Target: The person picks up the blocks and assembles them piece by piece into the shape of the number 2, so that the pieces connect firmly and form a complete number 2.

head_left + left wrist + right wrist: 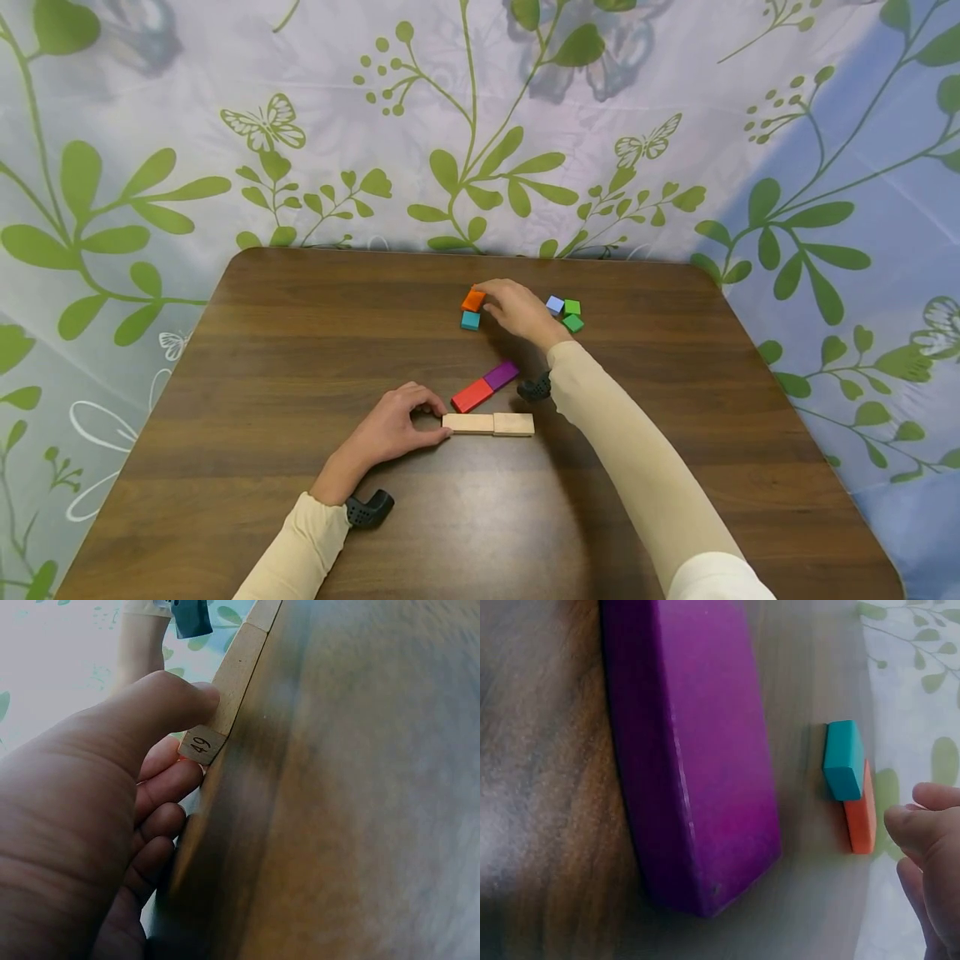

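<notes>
My left hand (pixel 397 427) pinches the left end of a plain wooden block (pixel 468 424) between thumb and fingers. In the left wrist view, the thumb of that hand (pixel 90 772) lies along the block (pixel 236 671), whose end face reads "49". A second wooden block (pixel 513 425) touches its right end, in line. My right hand (pixel 521 310) reaches over the table with relaxed fingers, its fingertips close beside an orange block (pixel 473 300); contact is unclear. A teal block (pixel 470 321) sits just in front of the orange one.
A red block (pixel 472 395) and a purple block (pixel 501 376) lie end to end, slanted, behind the wooden pair. Right of my right hand are a light blue block (pixel 555 305) and two green blocks (pixel 572 307). A patterned cloth (pixel 337 125) hangs behind the table (pixel 300 333).
</notes>
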`<state>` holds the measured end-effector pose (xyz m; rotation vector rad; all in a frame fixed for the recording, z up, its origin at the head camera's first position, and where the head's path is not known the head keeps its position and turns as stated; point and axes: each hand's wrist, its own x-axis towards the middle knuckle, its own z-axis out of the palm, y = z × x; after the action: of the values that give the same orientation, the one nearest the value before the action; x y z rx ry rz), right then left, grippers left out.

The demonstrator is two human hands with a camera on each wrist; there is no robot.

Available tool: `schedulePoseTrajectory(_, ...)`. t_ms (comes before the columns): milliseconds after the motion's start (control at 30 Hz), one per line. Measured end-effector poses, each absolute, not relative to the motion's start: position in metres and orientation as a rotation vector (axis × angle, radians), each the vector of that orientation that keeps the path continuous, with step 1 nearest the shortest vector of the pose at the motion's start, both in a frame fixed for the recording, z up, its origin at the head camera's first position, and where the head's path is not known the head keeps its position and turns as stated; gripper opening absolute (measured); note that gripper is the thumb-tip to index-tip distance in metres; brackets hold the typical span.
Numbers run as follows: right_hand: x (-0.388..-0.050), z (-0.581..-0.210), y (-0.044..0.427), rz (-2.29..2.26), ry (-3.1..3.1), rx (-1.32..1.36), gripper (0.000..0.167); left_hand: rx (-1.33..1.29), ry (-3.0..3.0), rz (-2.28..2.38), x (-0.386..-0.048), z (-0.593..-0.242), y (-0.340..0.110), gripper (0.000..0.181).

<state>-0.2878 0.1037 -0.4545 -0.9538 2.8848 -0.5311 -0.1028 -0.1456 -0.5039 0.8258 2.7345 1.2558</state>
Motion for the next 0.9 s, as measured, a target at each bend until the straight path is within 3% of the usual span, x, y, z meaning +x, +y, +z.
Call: schedulePoseTrajectory(900,-0.299,-0.466,0.085,-0.159,2.872,-0.982,0.047,0.836,2.740,1.267,-0.102,-0.504,-0.145,0.021)
